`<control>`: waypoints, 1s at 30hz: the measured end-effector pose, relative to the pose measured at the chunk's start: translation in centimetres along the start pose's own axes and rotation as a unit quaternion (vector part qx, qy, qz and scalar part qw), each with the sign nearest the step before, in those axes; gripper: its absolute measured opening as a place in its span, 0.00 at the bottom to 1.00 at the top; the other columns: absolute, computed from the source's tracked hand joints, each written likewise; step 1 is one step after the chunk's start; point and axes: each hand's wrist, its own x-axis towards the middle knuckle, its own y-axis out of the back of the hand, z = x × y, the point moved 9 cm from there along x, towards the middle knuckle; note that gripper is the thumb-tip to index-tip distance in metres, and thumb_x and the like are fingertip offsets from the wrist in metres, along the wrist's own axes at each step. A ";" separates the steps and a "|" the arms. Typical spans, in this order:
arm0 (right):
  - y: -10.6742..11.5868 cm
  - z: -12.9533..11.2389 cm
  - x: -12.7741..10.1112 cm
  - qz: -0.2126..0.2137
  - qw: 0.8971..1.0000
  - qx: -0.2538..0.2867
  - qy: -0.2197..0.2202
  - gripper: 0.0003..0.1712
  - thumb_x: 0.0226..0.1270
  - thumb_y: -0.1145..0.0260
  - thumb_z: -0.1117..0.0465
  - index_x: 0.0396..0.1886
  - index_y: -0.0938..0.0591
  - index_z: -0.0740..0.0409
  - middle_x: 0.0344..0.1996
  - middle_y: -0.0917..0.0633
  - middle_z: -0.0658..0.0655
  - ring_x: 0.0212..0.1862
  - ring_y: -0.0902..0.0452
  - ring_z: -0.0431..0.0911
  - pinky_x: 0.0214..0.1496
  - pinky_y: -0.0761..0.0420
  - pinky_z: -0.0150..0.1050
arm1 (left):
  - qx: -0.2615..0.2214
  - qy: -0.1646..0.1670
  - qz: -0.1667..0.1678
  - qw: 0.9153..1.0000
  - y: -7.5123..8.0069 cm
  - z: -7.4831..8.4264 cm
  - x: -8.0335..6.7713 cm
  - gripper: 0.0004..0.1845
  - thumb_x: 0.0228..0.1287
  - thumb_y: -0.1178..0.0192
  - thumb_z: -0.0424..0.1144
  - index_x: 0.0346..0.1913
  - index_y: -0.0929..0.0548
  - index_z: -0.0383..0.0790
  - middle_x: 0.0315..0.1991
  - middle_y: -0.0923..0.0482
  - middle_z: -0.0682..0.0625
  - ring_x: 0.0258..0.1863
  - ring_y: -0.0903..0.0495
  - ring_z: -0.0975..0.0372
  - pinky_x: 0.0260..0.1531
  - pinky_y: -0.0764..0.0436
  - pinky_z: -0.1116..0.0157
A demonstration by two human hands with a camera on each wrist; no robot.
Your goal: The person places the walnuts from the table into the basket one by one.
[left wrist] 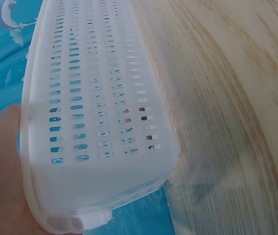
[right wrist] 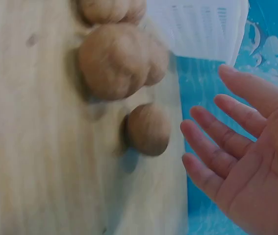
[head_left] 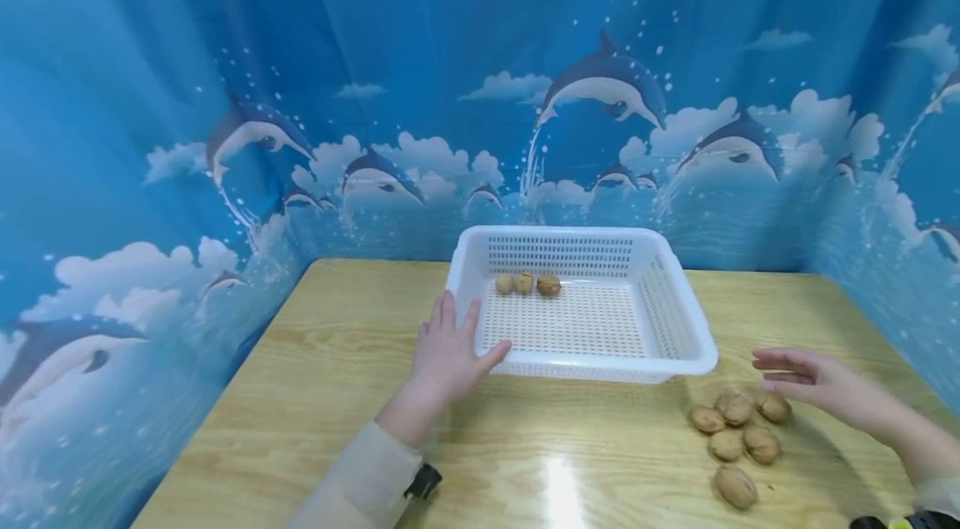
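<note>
1. The loose walnuts (head_left: 737, 437), 6 of them, lie in a cluster on the bench (head_left: 315, 396) near its front right corner, just in front of the white basket's near right corner. The nearest one to the fingers sits at the far right of the cluster (head_left: 774, 407).
2. The right hand (head_left: 806, 383) hovers just beyond that cluster, fingers straight and spread, holding nothing. In the right wrist view the open palm (right wrist: 256, 161) faces the walnuts (right wrist: 147, 129) with a gap between; I judge it is placed there because the pile is within easy reach.
3. The white basket (head_left: 678, 321) stands flat on the bench, towards the back edge and about midway between the left and right edges. It is a shallow perforated tray.
4. Inside it, 3 walnuts (head_left: 527, 283) rest in a row against the far wall, towards the far left corner; the remainder of the floor is bare mesh.
5. The left hand (head_left: 448, 350) lies against the basket's near left corner, fingers straight along the rim and thumb out along the front wall, seemingly to steady it. The left wrist view shows the slotted wall (left wrist: 99, 98) close against the palm.
</note>
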 end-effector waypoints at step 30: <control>-0.3 3.4 -2.1 0.067 0.989 -0.105 -0.075 0.26 0.65 0.38 0.56 0.54 0.27 0.74 0.49 0.25 0.77 0.40 0.20 0.51 0.35 0.20 0.33 | -0.008 -0.004 -0.003 1.000 -0.2 -0.1 0.2 0.46 0.59 0.58 0.71 0.73 0.46 0.44 0.72 0.62 0.33 0.70 0.58 0.43 0.63 0.46 0.43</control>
